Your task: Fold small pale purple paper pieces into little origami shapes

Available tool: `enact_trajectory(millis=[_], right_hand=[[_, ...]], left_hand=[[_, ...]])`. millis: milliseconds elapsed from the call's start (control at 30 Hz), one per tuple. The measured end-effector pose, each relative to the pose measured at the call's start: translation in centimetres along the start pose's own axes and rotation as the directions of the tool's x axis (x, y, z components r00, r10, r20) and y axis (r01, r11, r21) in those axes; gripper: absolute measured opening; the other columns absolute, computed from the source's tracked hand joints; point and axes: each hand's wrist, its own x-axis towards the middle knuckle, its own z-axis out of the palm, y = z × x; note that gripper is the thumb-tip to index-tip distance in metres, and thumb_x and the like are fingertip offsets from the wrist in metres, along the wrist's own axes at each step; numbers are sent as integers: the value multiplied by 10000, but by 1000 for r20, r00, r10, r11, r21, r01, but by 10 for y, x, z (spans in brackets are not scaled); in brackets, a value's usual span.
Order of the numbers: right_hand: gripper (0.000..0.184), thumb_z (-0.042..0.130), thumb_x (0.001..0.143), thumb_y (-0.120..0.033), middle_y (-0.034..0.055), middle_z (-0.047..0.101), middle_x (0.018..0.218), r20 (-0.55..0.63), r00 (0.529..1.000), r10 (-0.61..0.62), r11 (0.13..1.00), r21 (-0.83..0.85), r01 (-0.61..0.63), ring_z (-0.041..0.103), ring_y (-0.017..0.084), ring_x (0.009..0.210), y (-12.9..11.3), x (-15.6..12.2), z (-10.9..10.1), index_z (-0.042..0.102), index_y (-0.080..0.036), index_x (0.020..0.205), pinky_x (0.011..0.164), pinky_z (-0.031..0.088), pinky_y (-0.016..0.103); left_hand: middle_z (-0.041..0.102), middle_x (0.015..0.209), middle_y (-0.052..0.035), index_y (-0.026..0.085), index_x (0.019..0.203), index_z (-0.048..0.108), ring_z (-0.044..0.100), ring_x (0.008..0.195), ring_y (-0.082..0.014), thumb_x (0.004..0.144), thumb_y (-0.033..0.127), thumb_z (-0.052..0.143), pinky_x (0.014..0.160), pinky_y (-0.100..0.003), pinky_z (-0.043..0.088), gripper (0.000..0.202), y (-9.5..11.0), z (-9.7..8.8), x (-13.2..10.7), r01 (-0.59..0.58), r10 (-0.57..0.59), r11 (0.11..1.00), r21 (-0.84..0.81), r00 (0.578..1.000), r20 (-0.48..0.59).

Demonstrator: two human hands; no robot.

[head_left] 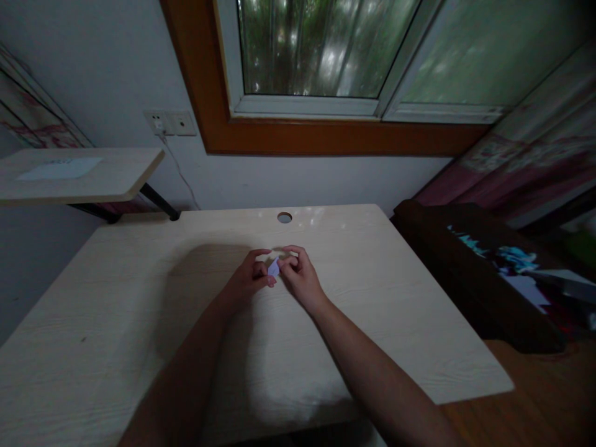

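Note:
Both my hands meet over the middle of a pale wooden desk point(139, 298). Between them is a small folded piece of white paper point(274, 267). My left hand point(249, 278) pinches its left side with thumb and fingers curled. My right hand point(300, 273) grips its right side, fingers bent over the top. Most of the paper is hidden by the fingers.
A round cable hole point(284, 217) sits near the desk's far edge. A second small table point(79, 174) with a white sheet stands at the left. A wall socket point(170, 123) and a window point(326, 56) are behind. A dark cabinet point(484, 279) with coloured papers stands right.

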Motion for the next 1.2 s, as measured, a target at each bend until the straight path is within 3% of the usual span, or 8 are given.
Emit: enact_trajectory(millis=[267,600,800,1200], right_hand=[[471,719,797,-376,-28,654,775,44,999,-1,1000,6,0,622,153,732,0,2,1,501,-285,1204,725,487,291],[461,703,814,-346,-34,642,746,66,998,15,998,-62,-11,603,141,676,0,2,-1,513,-276,1228,663,480,269],[388,711,797,-329,-18,688,747,-5,1000,29,997,66,-29,661,169,720,2,3,-2,561,-266,1149,726,513,300],[295,631,864,-325,-2,712,740,-78,997,-16,1000,14,18,667,163,694,-3,2,0,551,-240,1135,721,527,298]], left_hand=[[573,666,78,221,1268,424,638,666,-128,729,177,749,738,-301,496,631,2,0,0,22,-22,1000,14,1000,-6],[582,658,73,208,1267,415,615,658,-119,737,194,744,701,-265,457,624,2,1,1,9,-12,994,108,1000,28],[594,662,68,211,1273,416,638,680,-133,757,193,713,704,-272,462,595,2,2,0,29,-35,990,141,999,40],[603,706,49,212,1261,421,662,714,-147,808,191,666,760,-326,525,516,-4,-1,1,-12,9,998,58,998,58]])
